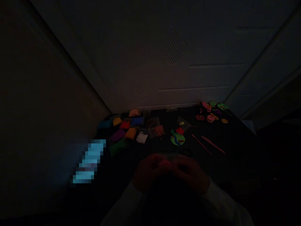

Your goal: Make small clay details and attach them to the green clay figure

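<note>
The scene is very dark. My left hand [148,172] and my right hand [190,174] are close together low in the middle, fingers curled in, both pinching a small pink lump of clay [164,164] between them. Pale sleeves cover both wrists. Just beyond the hands lies a round green clay figure [177,138] with red and blue bits on it.
Several small coloured clay packets [131,128] lie on the dark table at the left. Two pink modelling tools [208,144] lie to the right. Finished clay shapes [211,113] sit at the far right, against a white panelled wall [188,62]. A glowing blue screen [90,161] is at the left.
</note>
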A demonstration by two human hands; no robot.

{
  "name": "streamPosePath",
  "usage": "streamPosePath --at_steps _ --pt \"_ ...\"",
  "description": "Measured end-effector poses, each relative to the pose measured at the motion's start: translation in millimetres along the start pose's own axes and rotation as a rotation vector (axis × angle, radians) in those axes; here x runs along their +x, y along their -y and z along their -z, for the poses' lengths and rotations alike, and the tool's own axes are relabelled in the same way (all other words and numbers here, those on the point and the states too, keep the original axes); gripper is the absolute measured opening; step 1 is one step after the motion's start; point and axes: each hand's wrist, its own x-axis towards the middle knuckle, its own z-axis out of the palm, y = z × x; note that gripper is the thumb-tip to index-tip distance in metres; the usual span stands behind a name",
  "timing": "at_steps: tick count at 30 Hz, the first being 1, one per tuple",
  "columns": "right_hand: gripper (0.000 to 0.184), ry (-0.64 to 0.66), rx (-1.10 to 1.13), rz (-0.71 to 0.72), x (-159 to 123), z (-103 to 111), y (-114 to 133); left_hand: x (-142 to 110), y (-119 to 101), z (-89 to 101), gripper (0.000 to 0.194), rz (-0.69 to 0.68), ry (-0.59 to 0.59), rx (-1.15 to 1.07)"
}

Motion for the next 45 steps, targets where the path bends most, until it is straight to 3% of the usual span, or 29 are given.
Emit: streamPosePath --at_steps 4,7,12,14,17,26,30,35,40,45 --pt "0.015 -0.039 0.120 -0.088 -9 6 -5 -1 9 6.3 0.021 0.044 0.042 -0.069" --pt "0.016 -0.139 0.188 -0.223 -16 13 -14 -1 15 18.5 0.023 0.039 -0.016 -0.024" --pt "0.024 -0.358 0.565 -0.420 -17 16 -31 3 6 44.9 0.023 -0.046 -0.328 -0.002" --pt "0.027 -0.372 0.705 -0.430 -14 13 -33 5 0 52.3 0.025 -0.069 -0.469 -0.058" --pt "0.028 -0.330 0.842 -0.415 -8 9 -28 9 -4 56.4 0.028 -0.083 -0.567 -0.137" --pt "0.021 -0.315 0.945 -0.464 -1 3 -24 18 10 41.6 0.022 -0.086 -0.430 -0.268" --pt "0.023 -0.335 0.910 -0.415 0 3 -25 16 9 37.8 0.025 -0.056 -0.385 -0.284" --pt "0.025 -0.338 0.927 -0.305 1 3 -26 15 8 39.8 0.024 -0.091 -0.376 -0.245" --pt "0.023 -0.371 0.876 -0.379 3 4 -27 14 6 39.2 0.018 -0.083 -0.414 -0.179" --pt "0.027 -0.367 0.898 -0.325 5 3 -26 13 7 43.8 0.012 -0.108 -0.443 -0.140"
